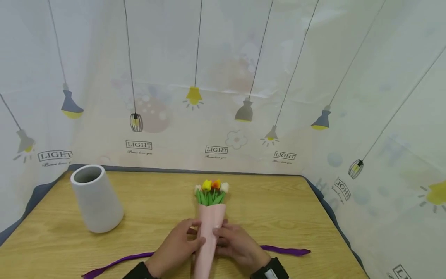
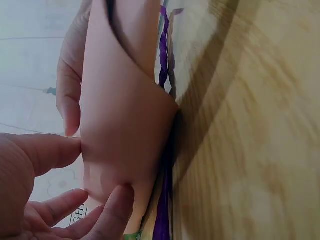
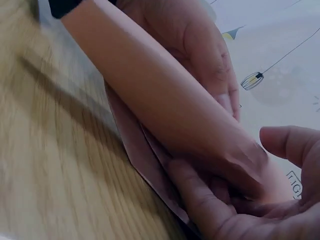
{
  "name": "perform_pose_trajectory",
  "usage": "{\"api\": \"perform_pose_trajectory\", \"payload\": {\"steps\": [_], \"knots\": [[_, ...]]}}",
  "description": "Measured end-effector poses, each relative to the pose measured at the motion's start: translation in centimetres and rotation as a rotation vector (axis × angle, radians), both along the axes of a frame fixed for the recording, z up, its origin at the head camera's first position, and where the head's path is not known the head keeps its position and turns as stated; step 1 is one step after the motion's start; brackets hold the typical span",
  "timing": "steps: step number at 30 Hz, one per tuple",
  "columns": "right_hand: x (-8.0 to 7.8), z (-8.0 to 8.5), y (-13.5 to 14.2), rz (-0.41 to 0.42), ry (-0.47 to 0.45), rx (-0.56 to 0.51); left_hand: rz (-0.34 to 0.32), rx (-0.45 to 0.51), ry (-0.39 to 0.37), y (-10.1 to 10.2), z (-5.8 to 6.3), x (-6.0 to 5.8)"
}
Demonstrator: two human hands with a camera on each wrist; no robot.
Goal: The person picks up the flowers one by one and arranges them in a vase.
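A bouquet of tulips [image 1: 211, 190] in white, yellow and orange stands out of a pink paper wrap [image 1: 210, 232] at the front middle of the table. My left hand [image 1: 175, 246] holds the wrap from the left, thumb and fingers against its side. From the right, my right hand [image 1: 241, 245] grips it, thumb on the front. In the right wrist view, its fingers tuck at the loose edge of the paper [image 3: 155, 95]. A purple ribbon [image 1: 285, 250] lies across the table behind the wrap, both ends showing. The left wrist view shows the overlapping paper flap [image 2: 125, 95].
A white vase [image 1: 99, 207] stands on the left of the wooden table [image 1: 156, 201]. Behind the table hangs a pale cloth [image 1: 167, 58] printed with lamps. Dark edging [image 1: 195, 170] runs along the table's back.
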State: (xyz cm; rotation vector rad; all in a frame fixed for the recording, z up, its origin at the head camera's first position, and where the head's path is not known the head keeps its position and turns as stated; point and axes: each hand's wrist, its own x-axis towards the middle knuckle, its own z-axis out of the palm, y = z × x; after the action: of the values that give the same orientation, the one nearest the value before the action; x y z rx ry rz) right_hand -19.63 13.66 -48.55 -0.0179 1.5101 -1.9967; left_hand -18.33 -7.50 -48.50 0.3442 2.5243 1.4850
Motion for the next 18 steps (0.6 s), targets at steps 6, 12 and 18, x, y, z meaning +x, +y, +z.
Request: {"api": "perform_pose_trajectory", "payload": {"steps": [6, 12, 18], "knots": [[0.0, -0.6, -1.2, -0.035, -0.016, -0.097, 0.015, 0.056, 0.013, 0.2, 0.3, 0.3], [0.0, -1.2, -1.7, -0.122, -0.027, -0.123, 0.035, 0.049, 0.038, 0.2, 0.4, 0.5], [0.0, -1.6, -2.1, -0.166, -0.026, -0.183, 0.025, 0.096, 0.038, 0.3, 0.5, 0.5]]}}
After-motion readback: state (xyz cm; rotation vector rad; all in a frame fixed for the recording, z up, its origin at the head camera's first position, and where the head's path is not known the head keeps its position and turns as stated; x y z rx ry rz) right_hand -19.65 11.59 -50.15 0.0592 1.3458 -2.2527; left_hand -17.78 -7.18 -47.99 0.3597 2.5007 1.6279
